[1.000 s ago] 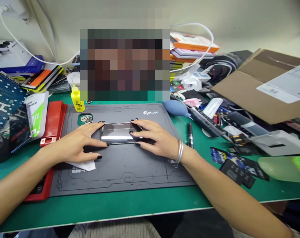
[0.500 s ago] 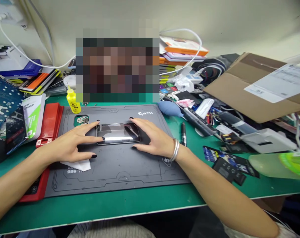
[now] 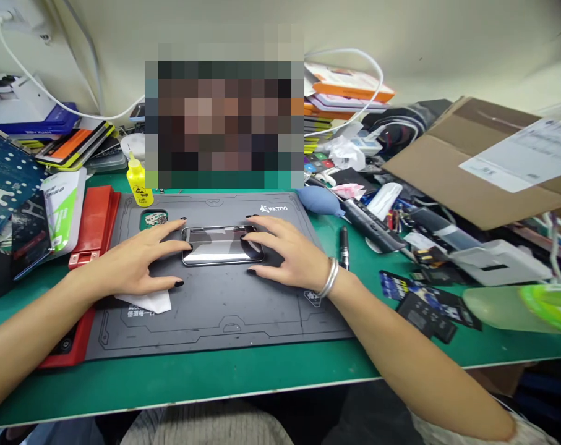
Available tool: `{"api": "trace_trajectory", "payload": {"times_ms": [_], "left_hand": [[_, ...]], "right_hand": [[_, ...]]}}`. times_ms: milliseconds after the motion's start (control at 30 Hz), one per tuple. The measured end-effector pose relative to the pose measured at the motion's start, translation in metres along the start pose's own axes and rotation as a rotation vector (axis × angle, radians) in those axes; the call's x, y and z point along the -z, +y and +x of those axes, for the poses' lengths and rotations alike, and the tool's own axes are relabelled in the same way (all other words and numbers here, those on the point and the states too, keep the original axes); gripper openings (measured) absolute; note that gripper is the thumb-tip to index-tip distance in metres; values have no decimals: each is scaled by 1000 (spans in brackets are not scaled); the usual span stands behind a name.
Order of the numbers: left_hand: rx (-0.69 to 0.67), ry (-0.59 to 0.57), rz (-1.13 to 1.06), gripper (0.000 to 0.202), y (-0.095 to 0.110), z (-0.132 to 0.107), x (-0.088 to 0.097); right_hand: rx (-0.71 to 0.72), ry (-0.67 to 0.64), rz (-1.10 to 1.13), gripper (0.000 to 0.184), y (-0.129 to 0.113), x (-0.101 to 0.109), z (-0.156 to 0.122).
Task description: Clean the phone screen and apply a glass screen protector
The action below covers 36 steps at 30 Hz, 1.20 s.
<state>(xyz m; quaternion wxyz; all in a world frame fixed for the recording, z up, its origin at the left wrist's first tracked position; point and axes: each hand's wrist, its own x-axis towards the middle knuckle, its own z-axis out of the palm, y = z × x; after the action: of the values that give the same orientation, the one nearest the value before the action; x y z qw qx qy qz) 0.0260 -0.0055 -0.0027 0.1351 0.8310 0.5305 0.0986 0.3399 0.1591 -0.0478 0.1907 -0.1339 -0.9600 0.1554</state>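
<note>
A dark smartphone [image 3: 219, 245] lies flat, screen up, on a grey work mat [image 3: 224, 309] on the green table. My left hand [image 3: 136, 264] rests at the phone's left end with fingers spread: the index finger along its far edge, another fingertip on the glass. My right hand [image 3: 284, 253], with a silver bangle at the wrist, lies spread at the phone's right end, fingertips on the glass and at its corners. Neither hand lifts the phone.
A white wipe [image 3: 145, 301] lies under my left wrist. A red tray [image 3: 94, 225] and a yellow bottle [image 3: 138, 182] stand left of the mat. A black pen [image 3: 344, 247], a blue blower [image 3: 320, 201], loose tools, black cards [image 3: 423, 303] and a cardboard box [image 3: 484, 161] crowd the right.
My right fingertips slid off toward the phone's right edge, then came back onto its right end. The left hand stays at the left end. The phone has hardly moved.
</note>
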Motion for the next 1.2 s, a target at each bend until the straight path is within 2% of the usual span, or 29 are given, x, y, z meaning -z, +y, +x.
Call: {"api": "trace_trajectory", "payload": {"times_ms": [367,833,1200], "left_hand": [[-60,12,72,50,7,5,-4],[19,-62,128,59,17,19,1],[107,-123,173,72,29,33,-3]], "right_hand": [[-2,-70,-106,52,-19,3,8],[20,-134,-106,57,-40,-3,27],[6,-159,-103,58,-38,-2,27]]}}
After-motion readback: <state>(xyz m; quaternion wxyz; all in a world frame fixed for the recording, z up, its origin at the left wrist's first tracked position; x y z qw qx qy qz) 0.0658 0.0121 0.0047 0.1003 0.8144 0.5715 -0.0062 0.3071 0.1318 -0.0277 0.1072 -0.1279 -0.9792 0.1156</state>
